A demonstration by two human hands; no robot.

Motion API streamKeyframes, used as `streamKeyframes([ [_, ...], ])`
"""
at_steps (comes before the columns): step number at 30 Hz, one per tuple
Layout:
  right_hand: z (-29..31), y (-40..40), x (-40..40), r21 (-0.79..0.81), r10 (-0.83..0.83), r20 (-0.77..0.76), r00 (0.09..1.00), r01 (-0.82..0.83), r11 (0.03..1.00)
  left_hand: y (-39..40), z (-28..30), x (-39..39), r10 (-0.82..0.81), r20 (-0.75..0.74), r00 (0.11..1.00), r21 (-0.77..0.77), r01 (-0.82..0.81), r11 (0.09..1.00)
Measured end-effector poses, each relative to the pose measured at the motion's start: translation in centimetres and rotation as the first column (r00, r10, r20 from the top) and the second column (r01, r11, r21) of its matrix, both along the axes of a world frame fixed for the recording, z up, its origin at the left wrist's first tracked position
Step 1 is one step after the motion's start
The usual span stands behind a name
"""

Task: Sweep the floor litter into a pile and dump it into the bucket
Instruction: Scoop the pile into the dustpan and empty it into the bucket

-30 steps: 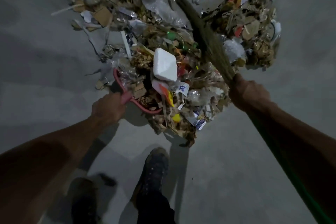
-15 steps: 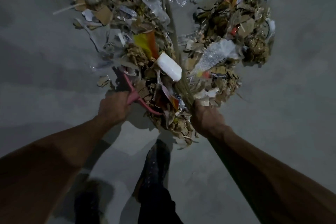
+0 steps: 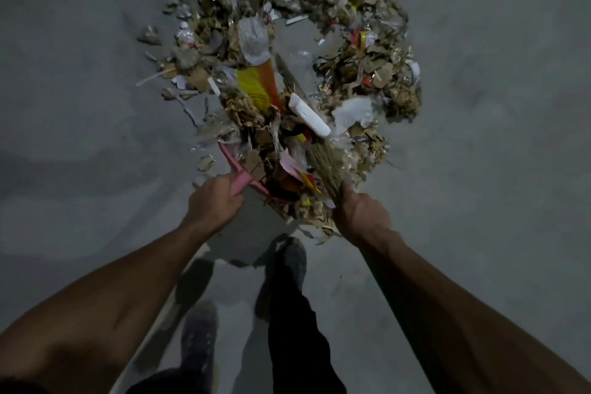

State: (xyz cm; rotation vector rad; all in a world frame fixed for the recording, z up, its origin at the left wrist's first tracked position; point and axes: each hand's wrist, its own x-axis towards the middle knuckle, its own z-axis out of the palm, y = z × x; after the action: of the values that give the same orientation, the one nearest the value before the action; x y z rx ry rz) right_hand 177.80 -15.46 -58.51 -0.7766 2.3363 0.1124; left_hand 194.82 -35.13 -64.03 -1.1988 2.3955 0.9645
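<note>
The right hand (image 3: 363,214), gripping the broom (image 3: 323,166), has drawn litter (image 3: 361,73) toward the pink dustpan (image 3: 238,177) held by the left hand (image 3: 212,201). The dustpan now looks loaded; much litter remains on the floor, and no bucket is visible.

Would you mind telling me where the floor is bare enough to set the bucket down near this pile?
Bare concrete floor lies left of the litter pile, and likewise right of it and behind the shoes. A small bare patch sits inside the pile's ring. It is crowded around the pink dustpan in the left hand and the broom in the right hand.
</note>
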Motion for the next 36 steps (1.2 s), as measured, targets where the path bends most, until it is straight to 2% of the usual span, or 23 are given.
streamKeyframes([
  [13,23.3,2.6,15.9,-0.090,-0.070,-0.083,0.994,0.063,0.994,2.8,23.7,14.0,0.066,-0.089,0.994,-0.015,-0.068,0.998],
  [18,29.6,4.0,21.8,-0.120,-0.007,-0.112,0.994,-0.006,0.993,4.4,30.3,20.9,0.104,-0.098,0.990,-0.040,-0.109,0.993],
  [23,33.4,6.0,26.3,-0.170,0.097,-0.150,0.984,-0.122,0.978,7.8,34.6,27.0,0.204,-0.090,0.975,-0.048,-0.208,0.977],
  [28,34.9,8.4,29.7,-0.213,0.234,-0.169,0.957,-0.268,0.940,12.2,36.1,32.9,0.333,-0.110,0.937,-0.054,-0.340,0.939],
  [36,37.0,12.2,35.2,-0.220,0.492,-0.219,0.842,-0.534,0.816,22.2,37.9,42.0,0.578,-0.180,0.796,-0.063,-0.596,0.801],
])
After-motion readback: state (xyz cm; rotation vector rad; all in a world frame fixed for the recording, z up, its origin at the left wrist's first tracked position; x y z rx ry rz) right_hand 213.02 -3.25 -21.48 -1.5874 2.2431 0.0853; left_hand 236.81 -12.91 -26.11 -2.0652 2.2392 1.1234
